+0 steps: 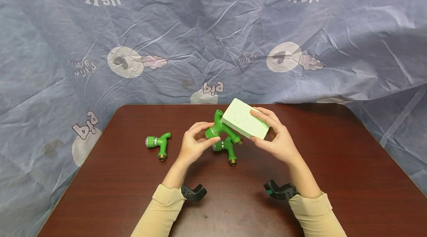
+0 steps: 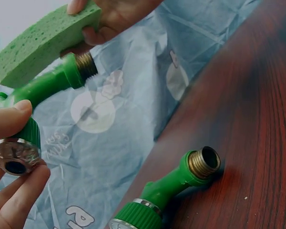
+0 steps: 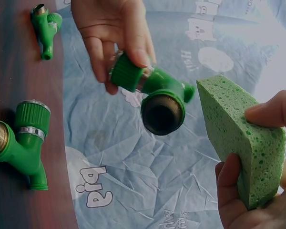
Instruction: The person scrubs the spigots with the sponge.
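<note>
While both hands are raised near the middle of the head view, we see the held tap (image 1: 219,126) between them, lifted above the brown table (image 1: 333,163). The left hand (image 1: 193,142) pinches its ribbed knob (image 3: 125,72), thumb on one side and fingers on the other. The right hand (image 1: 280,139) grips a pale green sponge (image 1: 246,119) by its right end, the left end just beside the tap; the right wrist view shows a narrow gap there.

We judge the tap fairly light, stiff and hard to break, though its smooth green body could turn slippery if wet. We would take hold at the knob, since the ridges should resist sliding; because it may twist, steadying the body as well seems wise. We expect the sponge to be very light and to give when squeezed, so we would hold one end gently, leaving the broad face free.

Left of centre lies a second tap (image 1: 162,144); a third tap (image 1: 230,150) lies at lower centre, partly hidden behind the held one.
</note>
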